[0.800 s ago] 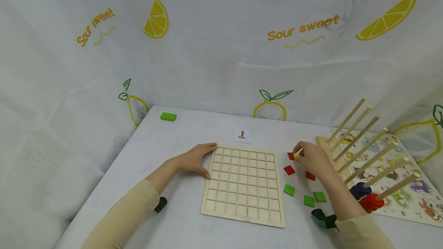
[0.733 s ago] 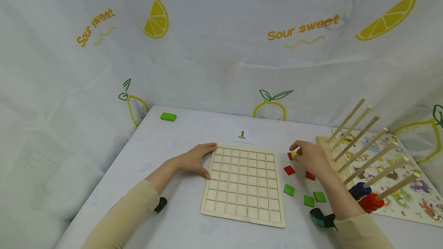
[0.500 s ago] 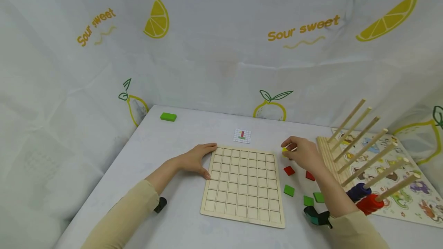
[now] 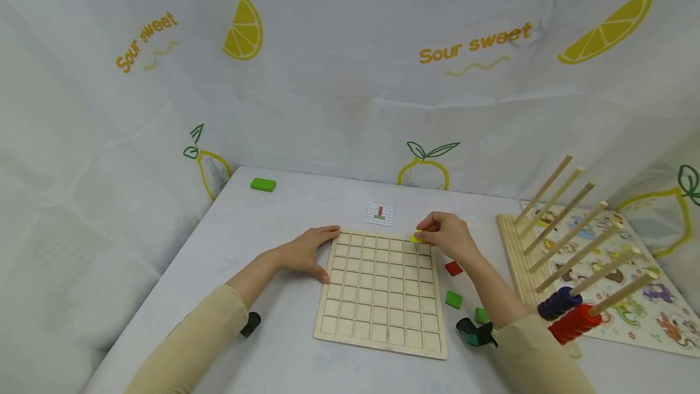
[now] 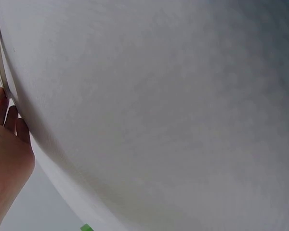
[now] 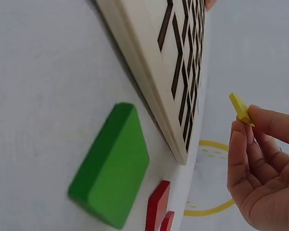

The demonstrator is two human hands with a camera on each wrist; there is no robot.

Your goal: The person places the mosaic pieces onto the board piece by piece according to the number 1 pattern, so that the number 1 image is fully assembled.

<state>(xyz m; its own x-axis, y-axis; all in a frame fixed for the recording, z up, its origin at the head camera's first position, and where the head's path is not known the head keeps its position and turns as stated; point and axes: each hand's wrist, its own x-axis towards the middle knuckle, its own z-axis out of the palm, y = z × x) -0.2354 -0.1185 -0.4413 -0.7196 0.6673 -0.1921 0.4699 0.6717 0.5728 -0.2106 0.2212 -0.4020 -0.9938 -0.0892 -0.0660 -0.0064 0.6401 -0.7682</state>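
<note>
My right hand (image 4: pixel 449 238) pinches a small yellow square tile (image 4: pixel 415 236) between thumb and fingertips, over the far right corner of a wooden grid board (image 4: pixel 383 297). In the right wrist view the yellow tile (image 6: pixel 240 108) stands out tilted from the fingertips. My left hand (image 4: pixel 304 253) rests at the board's left edge, thumb and fingers spread apart along it. The board's square cells hold no tiles. To its right lie a red tile (image 4: pixel 454 269) and a green tile (image 4: pixel 453 300). A second green tile (image 4: pixel 482 315) is partly hidden by the right wrist camera.
A card (image 4: pixel 380 214) with a coloured grid pattern lies beyond the board. At the far left sits a green block (image 4: pixel 263 185). On the right stands a wooden rack (image 4: pixel 507 248) with several upright pegs and blue and red rings, beside a picture board (image 4: pixel 664 300).
My right hand has carried the yellow tile leftward from beside the red tiles to over the board's far right corner. The left hand has kept its place.
</note>
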